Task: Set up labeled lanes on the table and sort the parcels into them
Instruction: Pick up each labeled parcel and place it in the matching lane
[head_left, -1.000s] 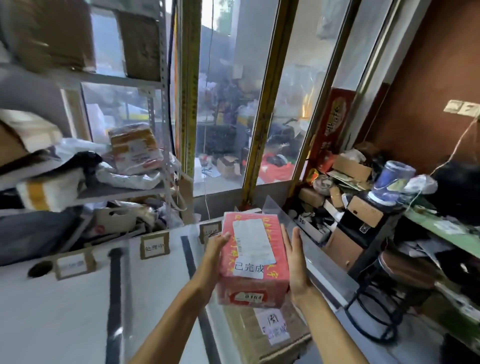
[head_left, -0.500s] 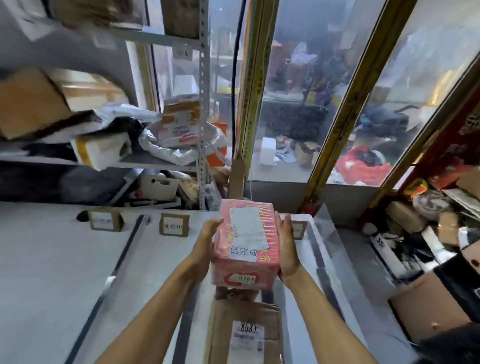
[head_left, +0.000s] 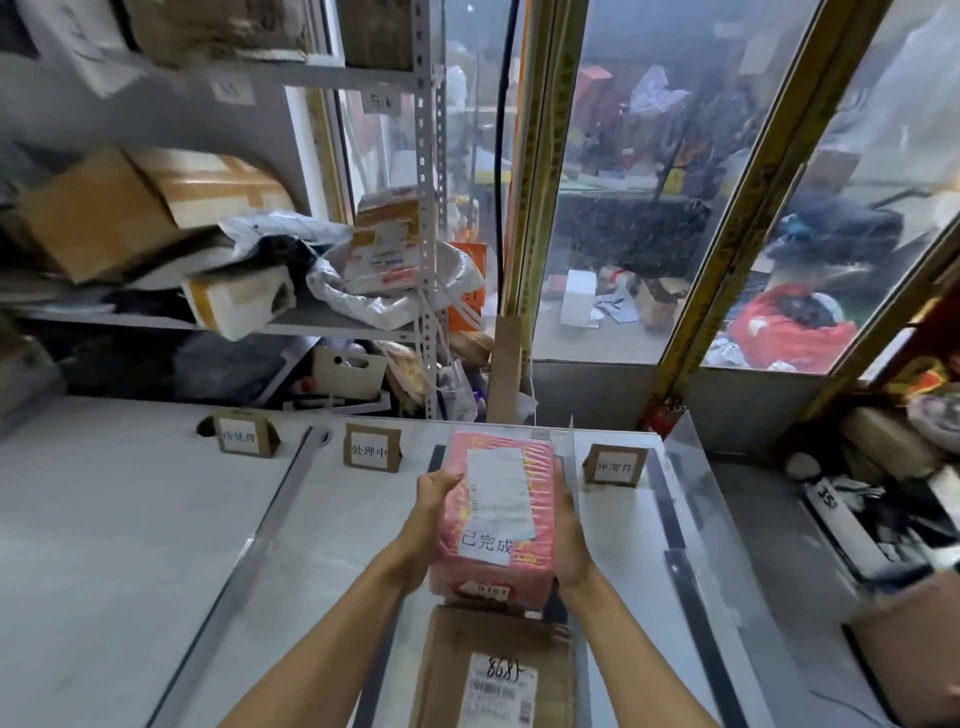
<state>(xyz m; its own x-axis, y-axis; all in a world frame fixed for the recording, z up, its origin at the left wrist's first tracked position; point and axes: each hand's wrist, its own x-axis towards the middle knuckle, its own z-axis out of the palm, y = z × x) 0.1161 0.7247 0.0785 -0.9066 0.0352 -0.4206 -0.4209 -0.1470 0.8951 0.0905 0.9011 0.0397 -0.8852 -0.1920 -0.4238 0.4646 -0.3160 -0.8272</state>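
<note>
At your upper left, a metal shelf (head_left: 311, 325) carries cardboard boxes (head_left: 98, 218) and plastic bags (head_left: 384, 291). Glass windows (head_left: 639, 171) in yellow frames (head_left: 727, 218) fill your upper right.

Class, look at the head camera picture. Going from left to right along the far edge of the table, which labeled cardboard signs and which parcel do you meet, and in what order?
Cardboard sign reading 待处理 → cardboard sign reading 处理中 → pink parcel, held between left hand and right hand → cardboard sign at the right, its text too blurred to read surely.
</note>
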